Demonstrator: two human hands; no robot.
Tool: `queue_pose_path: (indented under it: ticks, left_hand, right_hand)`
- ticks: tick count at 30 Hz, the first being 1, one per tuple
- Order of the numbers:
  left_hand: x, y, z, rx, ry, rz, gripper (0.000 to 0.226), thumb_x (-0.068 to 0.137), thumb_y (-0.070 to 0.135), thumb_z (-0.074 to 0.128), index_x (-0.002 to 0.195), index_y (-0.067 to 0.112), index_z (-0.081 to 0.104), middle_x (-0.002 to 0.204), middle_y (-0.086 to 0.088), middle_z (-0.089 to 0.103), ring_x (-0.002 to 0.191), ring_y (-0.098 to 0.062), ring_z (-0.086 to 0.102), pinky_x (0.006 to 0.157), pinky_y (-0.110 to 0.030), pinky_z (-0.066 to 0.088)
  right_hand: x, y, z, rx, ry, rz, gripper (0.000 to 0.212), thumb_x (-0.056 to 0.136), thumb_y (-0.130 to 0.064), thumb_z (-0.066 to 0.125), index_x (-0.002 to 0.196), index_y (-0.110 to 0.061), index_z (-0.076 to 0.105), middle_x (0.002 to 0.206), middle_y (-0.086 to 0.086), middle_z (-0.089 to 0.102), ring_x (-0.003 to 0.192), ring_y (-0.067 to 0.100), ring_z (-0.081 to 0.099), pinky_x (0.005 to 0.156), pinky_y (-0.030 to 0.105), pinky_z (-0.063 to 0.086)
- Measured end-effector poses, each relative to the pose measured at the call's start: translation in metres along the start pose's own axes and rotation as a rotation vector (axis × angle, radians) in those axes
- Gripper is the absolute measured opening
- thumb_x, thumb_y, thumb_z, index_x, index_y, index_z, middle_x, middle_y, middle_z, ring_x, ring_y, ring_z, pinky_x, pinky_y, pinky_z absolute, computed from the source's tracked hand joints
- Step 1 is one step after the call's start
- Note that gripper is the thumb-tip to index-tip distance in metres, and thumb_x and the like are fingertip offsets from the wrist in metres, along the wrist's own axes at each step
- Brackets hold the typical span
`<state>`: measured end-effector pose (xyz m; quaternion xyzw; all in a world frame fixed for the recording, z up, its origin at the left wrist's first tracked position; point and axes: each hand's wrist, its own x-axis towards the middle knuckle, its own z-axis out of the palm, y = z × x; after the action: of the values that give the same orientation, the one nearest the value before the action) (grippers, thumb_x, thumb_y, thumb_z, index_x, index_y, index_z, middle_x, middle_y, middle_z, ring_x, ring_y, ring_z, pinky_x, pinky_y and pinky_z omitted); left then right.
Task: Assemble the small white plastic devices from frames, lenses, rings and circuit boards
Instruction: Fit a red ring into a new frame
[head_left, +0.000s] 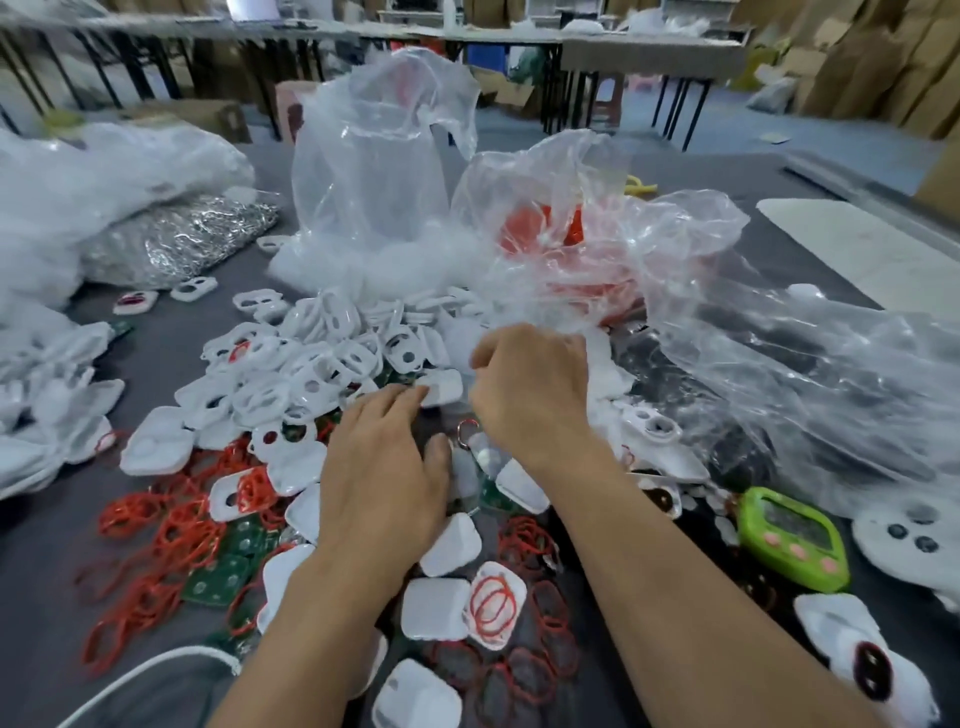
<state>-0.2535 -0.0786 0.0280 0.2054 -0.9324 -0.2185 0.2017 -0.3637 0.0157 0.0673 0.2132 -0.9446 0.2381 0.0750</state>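
Lying nearest on the grey bench are closed white shells and one open white frame with red rings resting in it. More loose red rings spread to the left, over and around green circuit boards. To the right sits a green timer with pink buttons.

Both forearms reach forward over this litter. The left hand lies palm down, its fingers straight and a little spread. Their tips touch a white cover at the near edge of the pile, and the hand grips nothing. Just beside it is the right hand, its fingers curled in toward the thumb. Whether they pinch anything cannot be told, as that spot is blurred. Below that hand shows a clear lens with a small metal ring at its top.

Beyond the hands, a heap of white frames with round holes covers the bench. Behind the heap stand clear plastic bags, one of them holding red parts. Far to the left lies a silvery bag.
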Motion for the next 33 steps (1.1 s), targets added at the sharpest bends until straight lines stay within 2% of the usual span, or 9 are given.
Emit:
queue_pose_path:
  ticks: [3, 7, 11, 17, 22, 24, 26, 29, 33]
  left_hand:
    - [0.002, -0.006, 0.005, 0.004, -0.079, 0.04, 0.027, 0.098, 0.028, 0.058, 0.12, 0.023, 0.071, 0.133, 0.001, 0.065, 0.121, -0.023, 0.054, 0.1, -0.04, 0.045]
    - [0.002, -0.005, -0.001, -0.143, 0.047, -0.058, 0.02, 0.096, 0.023, 0.061, 0.097, 0.03, 0.079, 0.102, 0.009, 0.074, 0.084, -0.01, 0.053, 0.07, -0.018, 0.038]
    - [0.002, -0.002, -0.009, -0.206, 0.206, -0.144, 0.025, 0.091, 0.015, 0.063, 0.108, 0.025, 0.079, 0.111, 0.007, 0.075, 0.105, -0.015, 0.059, 0.088, -0.026, 0.039]
    - [0.002, 0.0, -0.017, -0.299, 0.155, -0.283, 0.036, 0.089, 0.017, 0.06, 0.12, 0.029, 0.076, 0.121, 0.008, 0.073, 0.116, -0.018, 0.061, 0.101, -0.041, 0.05]
    - [-0.002, 0.004, -0.023, -0.54, 0.225, -0.281, 0.029, 0.092, 0.034, 0.063, 0.119, 0.035, 0.075, 0.103, 0.021, 0.075, 0.095, 0.002, 0.067, 0.089, -0.021, 0.054]
    - [-0.006, 0.012, -0.022, -0.779, 0.102, -0.223, 0.032, 0.094, 0.042, 0.064, 0.125, 0.038, 0.072, 0.102, 0.031, 0.072, 0.095, 0.012, 0.066, 0.082, -0.009, 0.049]
    - [-0.011, 0.023, -0.017, -1.026, -0.135, -0.214, 0.033, 0.097, 0.045, 0.059, 0.128, 0.039, 0.069, 0.113, 0.022, 0.074, 0.106, 0.005, 0.068, 0.092, -0.023, 0.053]
    - [-0.019, 0.039, -0.007, -1.113, -0.281, -0.277, 0.023, 0.105, 0.033, 0.057, 0.119, 0.041, 0.072, 0.1, 0.012, 0.078, 0.099, -0.01, 0.074, 0.095, -0.041, 0.058]
    - [-0.022, 0.041, 0.0, -1.07, -0.312, -0.313, 0.03, 0.103, 0.019, 0.061, 0.129, 0.031, 0.07, 0.104, 0.007, 0.079, 0.102, -0.012, 0.074, 0.095, -0.042, 0.059]
  right_hand:
    - [0.004, -0.019, 0.008, 0.179, -0.268, -0.051, 0.041, 0.084, -0.007, 0.067, 0.121, -0.024, 0.074, 0.125, 0.002, 0.073, 0.12, 0.024, 0.063, 0.104, 0.037, 0.051]
    - [0.01, -0.021, 0.008, 0.039, -0.353, -0.055, 0.019, 0.084, -0.011, 0.068, 0.099, -0.02, 0.076, 0.102, 0.005, 0.075, 0.098, 0.027, 0.068, 0.087, 0.038, 0.059]
    - [0.019, -0.035, 0.005, -0.011, -0.181, -0.037, 0.02, 0.082, -0.016, 0.068, 0.099, -0.021, 0.077, 0.096, 0.003, 0.075, 0.095, 0.026, 0.07, 0.082, 0.035, 0.059]
    - [0.03, -0.046, 0.032, -0.108, -0.154, -0.151, 0.027, 0.093, -0.019, 0.063, 0.117, -0.026, 0.074, 0.125, 0.003, 0.068, 0.126, 0.027, 0.05, 0.107, 0.041, 0.039]
    - [0.005, -0.026, -0.001, 0.496, -0.076, 0.006, 0.014, 0.092, -0.022, 0.069, 0.097, -0.028, 0.081, 0.109, -0.012, 0.076, 0.1, 0.003, 0.062, 0.093, 0.019, 0.049]
    - [-0.026, -0.016, -0.014, 0.486, -0.015, 0.007, 0.016, 0.093, -0.026, 0.066, 0.079, -0.026, 0.074, 0.076, -0.013, 0.071, 0.073, 0.004, 0.059, 0.069, 0.027, 0.049]
    - [-0.058, -0.01, -0.02, 0.336, 0.055, 0.04, 0.031, 0.095, -0.036, 0.066, 0.067, -0.023, 0.06, 0.059, -0.005, 0.057, 0.061, 0.016, 0.052, 0.057, 0.033, 0.038]
    - [-0.093, -0.001, -0.024, 0.209, 0.081, 0.038, 0.007, 0.096, -0.027, 0.064, 0.097, -0.026, 0.071, 0.081, -0.002, 0.071, 0.075, 0.023, 0.062, 0.066, 0.034, 0.043]
    - [-0.118, 0.015, -0.042, 0.443, -0.044, 0.044, 0.034, 0.083, -0.02, 0.074, 0.111, -0.039, 0.072, 0.083, -0.022, 0.071, 0.081, 0.0, 0.066, 0.068, 0.009, 0.046]
